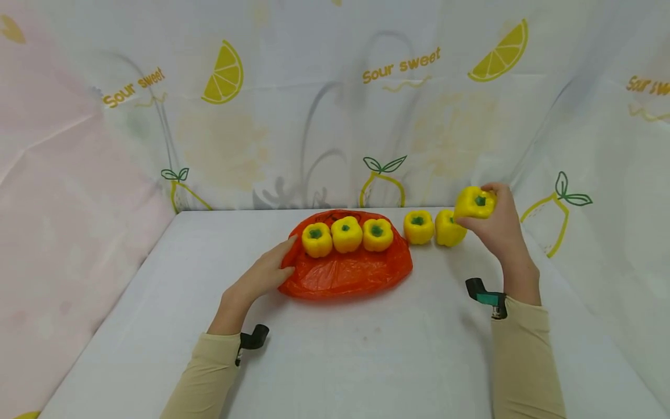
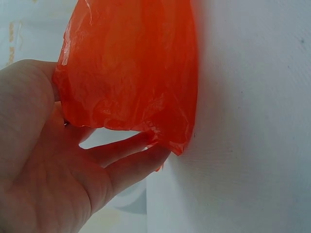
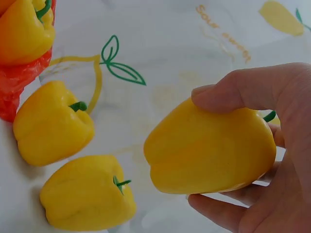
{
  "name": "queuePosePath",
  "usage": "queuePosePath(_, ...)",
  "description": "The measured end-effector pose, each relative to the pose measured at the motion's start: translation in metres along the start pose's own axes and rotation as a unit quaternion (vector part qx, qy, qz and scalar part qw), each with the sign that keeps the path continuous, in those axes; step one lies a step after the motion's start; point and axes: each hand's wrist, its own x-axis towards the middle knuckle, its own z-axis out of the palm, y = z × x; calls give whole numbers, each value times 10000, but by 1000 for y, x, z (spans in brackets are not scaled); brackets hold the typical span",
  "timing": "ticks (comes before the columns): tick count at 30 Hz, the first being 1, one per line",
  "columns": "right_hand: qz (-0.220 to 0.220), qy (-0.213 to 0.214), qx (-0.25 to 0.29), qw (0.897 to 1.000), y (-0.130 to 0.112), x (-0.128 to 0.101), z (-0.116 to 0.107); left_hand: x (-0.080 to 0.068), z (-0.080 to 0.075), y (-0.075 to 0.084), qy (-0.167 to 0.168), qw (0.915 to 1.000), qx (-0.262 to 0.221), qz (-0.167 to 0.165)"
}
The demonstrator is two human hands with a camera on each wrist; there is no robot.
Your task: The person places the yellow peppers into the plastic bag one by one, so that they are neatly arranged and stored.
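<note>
- Fingers of the right hand (image 1: 505, 227) are curled round a yellow bell pepper (image 1: 471, 205), thumb over its top and fingertips underneath; it is held up off the table (image 1: 366, 361), its green stem pointing back toward the palm in the right wrist view.
- Spread fingers of the left hand (image 1: 262, 270) touch the left end of a red plastic bag (image 1: 340, 276); some fingertips are hidden by the plastic, so I cannot tell whether they pinch it.
- On the red plastic sit three bell peppers in a row: a left pepper (image 1: 317, 244), a middle pepper (image 1: 347, 238) and a right pepper (image 1: 378, 240). I cannot tell whether they lie inside the bag.
- Just beside the bag's right end stands a nearer loose pepper (image 1: 419, 233); next to it is a farther loose pepper (image 1: 449, 234), partly covered by the held one in the head view.
- Behind the table hangs a white cloth (image 1: 293, 58) printed with lemons and "Sour sweet".
- Both forearms wear beige sleeves (image 1: 526, 355).
</note>
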Motion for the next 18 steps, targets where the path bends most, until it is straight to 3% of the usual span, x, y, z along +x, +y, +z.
queuePosePath(12,-672,-959,217,9929,-34,-4,34,-2,-1,1,-20,10000,-54,-21)
queuePosePath(18,-705,-1520,256,9855,-48,-12,54,-2,-2,2,-1,10000,1,-19)
